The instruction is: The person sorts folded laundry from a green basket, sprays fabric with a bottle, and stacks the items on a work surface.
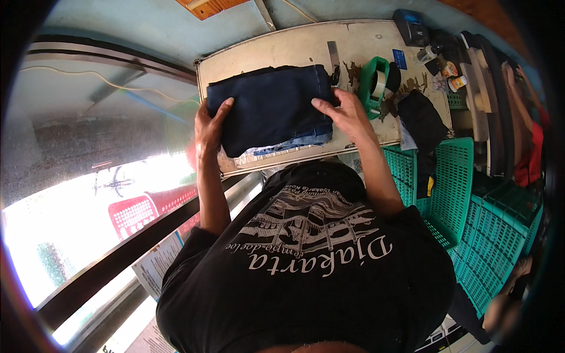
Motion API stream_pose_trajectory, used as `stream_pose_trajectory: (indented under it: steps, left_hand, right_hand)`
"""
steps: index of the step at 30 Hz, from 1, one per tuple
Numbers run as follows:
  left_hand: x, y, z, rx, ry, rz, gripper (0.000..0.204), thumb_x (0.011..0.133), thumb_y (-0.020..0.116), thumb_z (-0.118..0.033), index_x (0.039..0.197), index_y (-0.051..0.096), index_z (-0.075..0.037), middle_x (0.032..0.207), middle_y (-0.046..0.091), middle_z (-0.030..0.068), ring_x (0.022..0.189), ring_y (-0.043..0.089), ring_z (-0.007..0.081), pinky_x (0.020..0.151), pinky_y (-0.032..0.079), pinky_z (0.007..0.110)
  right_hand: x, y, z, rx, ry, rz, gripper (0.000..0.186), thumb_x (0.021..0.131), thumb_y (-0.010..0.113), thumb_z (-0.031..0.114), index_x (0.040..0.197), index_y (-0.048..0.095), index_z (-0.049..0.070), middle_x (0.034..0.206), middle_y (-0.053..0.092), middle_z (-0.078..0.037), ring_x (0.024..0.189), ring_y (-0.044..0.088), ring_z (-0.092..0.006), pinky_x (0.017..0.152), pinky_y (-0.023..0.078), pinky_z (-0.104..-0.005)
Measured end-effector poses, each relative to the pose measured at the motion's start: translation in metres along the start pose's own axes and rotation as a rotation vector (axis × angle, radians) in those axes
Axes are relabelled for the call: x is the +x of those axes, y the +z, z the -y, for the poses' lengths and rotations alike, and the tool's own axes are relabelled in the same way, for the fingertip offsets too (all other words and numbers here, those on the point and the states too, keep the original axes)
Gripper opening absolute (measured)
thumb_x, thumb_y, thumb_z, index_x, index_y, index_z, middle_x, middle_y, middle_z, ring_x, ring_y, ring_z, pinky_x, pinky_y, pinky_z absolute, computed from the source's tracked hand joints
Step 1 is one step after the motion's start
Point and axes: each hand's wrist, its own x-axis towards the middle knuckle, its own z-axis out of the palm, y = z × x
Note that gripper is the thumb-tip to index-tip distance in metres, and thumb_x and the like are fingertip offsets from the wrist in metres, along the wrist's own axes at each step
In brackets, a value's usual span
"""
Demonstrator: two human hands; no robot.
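Observation:
A folded dark navy garment, apparently denim, lies over a lighter blue folded one at the near side of a worn cream tabletop. My left hand grips its left edge, thumb on top. My right hand grips the right edge likewise, thumb pressed on the cloth. The hidden fingers appear to be round or under the edges. Just right of the stack stand a green tape dispenser and, farther right, a dark garment draped over the table's edge.
Green plastic crates stand right of me. A black device and small containers sit at the back right. Another person's arm and red clothing show at far right. A glass pane and dark rail line my left.

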Motion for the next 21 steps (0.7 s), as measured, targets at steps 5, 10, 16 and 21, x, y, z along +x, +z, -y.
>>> stream_pose_trajectory:
  steps: [5,10,16,21]
  left_hand:
    - [0.014,0.009,0.041,0.061,-0.034,0.001,0.055,0.086,0.078,-0.035,0.117,0.06,0.007,0.103,0.069,0.0138,0.088,0.067,0.0177,0.078,0.055,0.029]
    - [0.014,0.003,0.051,-0.05,-0.044,-0.057,0.054,0.101,0.056,-0.043,0.121,0.06,0.007,0.11,0.068,0.0145,0.095,0.066,0.0181,0.086,0.053,0.031]
    - [0.006,0.012,0.025,-0.112,-0.036,-0.113,0.048,0.104,0.05,-0.042,0.112,0.064,0.004,0.099,0.068,0.0074,0.084,0.061,0.0112,0.076,0.05,0.027]
    - [0.022,-0.001,0.047,-0.003,0.025,-0.139,0.037,0.096,0.067,-0.035,0.095,0.066,0.001,0.078,0.064,0.0011,0.068,0.05,0.0051,0.06,0.041,0.022]
  right_hand:
    - [-0.001,0.003,-0.005,-0.272,-0.098,-0.249,0.053,0.083,0.076,0.049,0.084,0.062,-0.003,0.073,0.064,-0.015,0.068,0.062,-0.0314,0.067,0.049,-0.043]
    - [-0.012,0.002,0.014,-0.279,-0.125,-0.289,0.048,0.08,0.081,0.043,0.079,0.059,0.0,0.07,0.062,-0.013,0.063,0.06,-0.0287,0.062,0.049,-0.0407]
    - [-0.011,-0.004,0.01,-0.252,-0.07,-0.168,0.047,0.082,0.079,0.044,0.08,0.058,0.001,0.07,0.062,-0.012,0.063,0.059,-0.0244,0.061,0.048,-0.0382]
    - [-0.006,-0.018,0.002,0.135,0.092,0.023,0.047,0.086,0.074,0.045,0.08,0.057,0.001,0.071,0.06,-0.011,0.067,0.06,-0.0219,0.063,0.046,-0.0356]
